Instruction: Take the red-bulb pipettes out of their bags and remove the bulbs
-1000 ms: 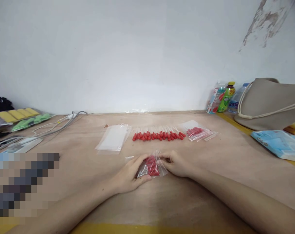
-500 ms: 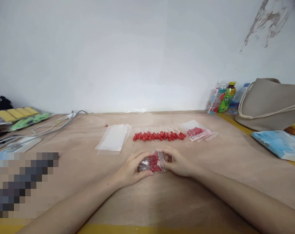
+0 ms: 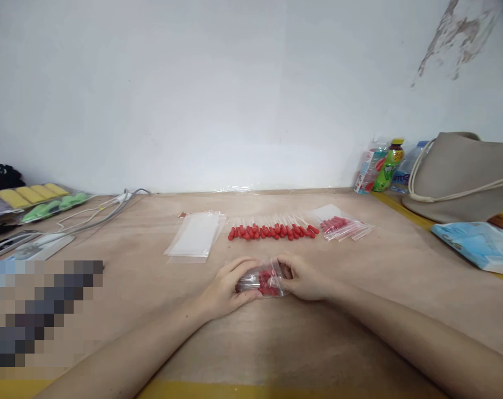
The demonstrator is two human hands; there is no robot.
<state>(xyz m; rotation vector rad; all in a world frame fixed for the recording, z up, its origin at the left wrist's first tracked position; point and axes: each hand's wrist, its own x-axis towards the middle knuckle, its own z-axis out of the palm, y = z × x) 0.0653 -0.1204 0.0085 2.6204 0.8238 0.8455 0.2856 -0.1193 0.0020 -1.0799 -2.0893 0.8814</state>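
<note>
Between my hands lies a clear zip bag [image 3: 251, 281] with several red-tipped sticks inside, the red ends toward the right. My left hand [image 3: 231, 284] is closed around the bag's left part, thumb along the near edge and fingers over the far edge. At the bag's right end, my right hand [image 3: 298, 277] pinches the plastic near its mouth; some fingertips are hidden behind the film. Beyond my hands, a row of red-tipped white sticks [image 3: 273, 230] lies with red ends toward me.
Left of the row is a stack of flat clear bags [image 3: 195, 237]; right of it are filled bags [image 3: 338, 224]. Bottles [image 3: 388, 166], a grey bag [image 3: 459, 177] and a blue packet [image 3: 476, 246] stand at right. Cables [image 3: 93, 216] and yellow-green packs [image 3: 39, 199] lie at left.
The red ends inside the bag have shifted slightly to the right, and more of the pale sticks shows beside my left hand. Both hands keep hold of the bag.
</note>
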